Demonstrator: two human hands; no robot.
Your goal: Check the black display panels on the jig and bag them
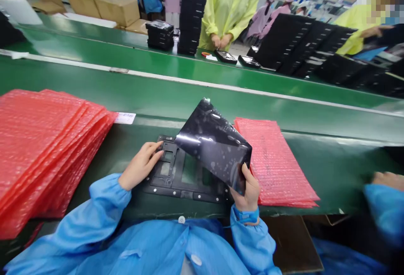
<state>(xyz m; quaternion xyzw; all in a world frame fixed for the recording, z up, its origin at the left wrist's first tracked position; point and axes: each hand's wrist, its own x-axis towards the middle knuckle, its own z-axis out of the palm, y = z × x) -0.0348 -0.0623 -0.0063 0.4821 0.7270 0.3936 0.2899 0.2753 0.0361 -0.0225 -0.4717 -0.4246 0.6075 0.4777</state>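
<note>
A black plastic frame point(176, 174) with cut-out windows lies flat on the green bench in front of me. My left hand point(140, 165) rests on its left edge, fingers stretched over the frame. My right hand point(248, 189) pinches the lower corner of a glossy black sheet point(213, 142), which is lifted and tilted above the frame's right half, hiding part of it.
A thick pile of red bubble bags point(44, 144) lies at the left and a thinner pile point(273, 161) at the right. A green conveyor belt point(189, 90) runs behind. Black tray stacks point(191, 22) and cardboard boxes point(104, 6) stand beyond, with people opposite. Another person's hand point(388, 180) shows at the right.
</note>
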